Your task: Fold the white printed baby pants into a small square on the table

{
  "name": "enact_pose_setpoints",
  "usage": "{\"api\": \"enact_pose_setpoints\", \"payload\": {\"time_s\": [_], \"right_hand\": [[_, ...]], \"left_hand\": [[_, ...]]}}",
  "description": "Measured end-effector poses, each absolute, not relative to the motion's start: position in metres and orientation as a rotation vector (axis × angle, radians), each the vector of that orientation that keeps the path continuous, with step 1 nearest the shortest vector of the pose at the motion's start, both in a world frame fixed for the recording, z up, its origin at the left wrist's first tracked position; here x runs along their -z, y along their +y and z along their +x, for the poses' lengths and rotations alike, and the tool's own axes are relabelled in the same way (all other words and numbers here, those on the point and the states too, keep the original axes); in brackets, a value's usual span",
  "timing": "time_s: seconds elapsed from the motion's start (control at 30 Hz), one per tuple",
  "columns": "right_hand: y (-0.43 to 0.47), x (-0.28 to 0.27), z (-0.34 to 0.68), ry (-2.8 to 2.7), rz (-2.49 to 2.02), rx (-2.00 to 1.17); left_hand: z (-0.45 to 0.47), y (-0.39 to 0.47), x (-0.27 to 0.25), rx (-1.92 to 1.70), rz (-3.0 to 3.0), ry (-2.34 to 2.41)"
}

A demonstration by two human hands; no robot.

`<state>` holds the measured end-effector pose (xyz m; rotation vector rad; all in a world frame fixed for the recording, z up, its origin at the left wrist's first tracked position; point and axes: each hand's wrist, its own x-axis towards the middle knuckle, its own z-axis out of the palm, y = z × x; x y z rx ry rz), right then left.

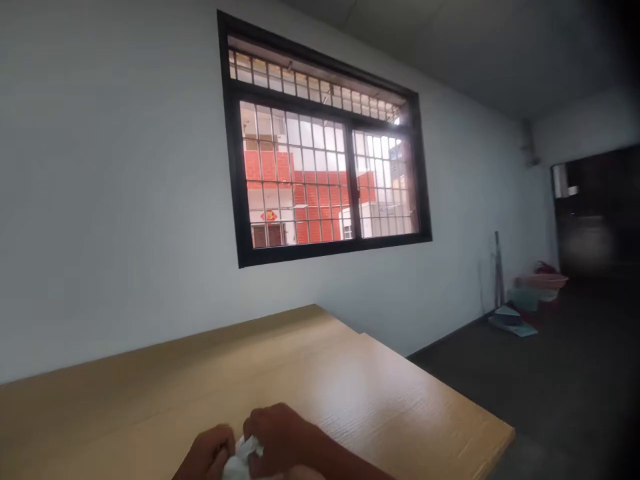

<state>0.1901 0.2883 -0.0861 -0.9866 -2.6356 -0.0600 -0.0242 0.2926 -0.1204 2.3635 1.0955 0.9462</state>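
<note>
Low in the head view, my left hand (207,452) and my right hand (280,437) are close together above the wooden table (150,393). Both hands have their fingers closed on a crumpled, whitish piece of thin material (245,457), which may be cloth, paper or plastic. Part of it shows between the hands, and the rest is hidden by the fingers and the bottom edge of the picture. My right forearm reaches in from the lower right.
A barred window (320,173) with a dark frame is set in the white wall (115,200) behind the table. On the floor to the right are a dustpan (513,321) and pastel basins (540,281). The table's right corner (507,433) juts out over the dark floor.
</note>
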Motion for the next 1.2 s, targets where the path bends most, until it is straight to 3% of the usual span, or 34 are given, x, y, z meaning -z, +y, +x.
{"api": "enact_pose_setpoints", "payload": {"time_s": [0.17,0.53,0.8,0.97,1.2], "right_hand": [[0.28,0.068,0.19,-2.643,-0.931,0.262],[0.276,0.045,0.188,-2.418,-0.889,0.319],[0.275,0.038,0.191,-2.225,-0.763,-0.087],[0.242,-0.005,0.203,-2.064,-0.557,-0.37],[0.143,-0.104,0.217,-2.047,-0.242,-0.324]], "left_hand": [[-0.018,0.27,0.088,-0.923,2.243,1.06],[-0.038,0.271,0.071,-0.804,2.435,1.035],[-0.048,0.26,0.037,-0.938,2.478,1.21],[-0.062,0.216,-0.007,-1.031,2.282,1.054],[-0.069,0.133,-0.075,-1.374,2.127,0.57]]}}
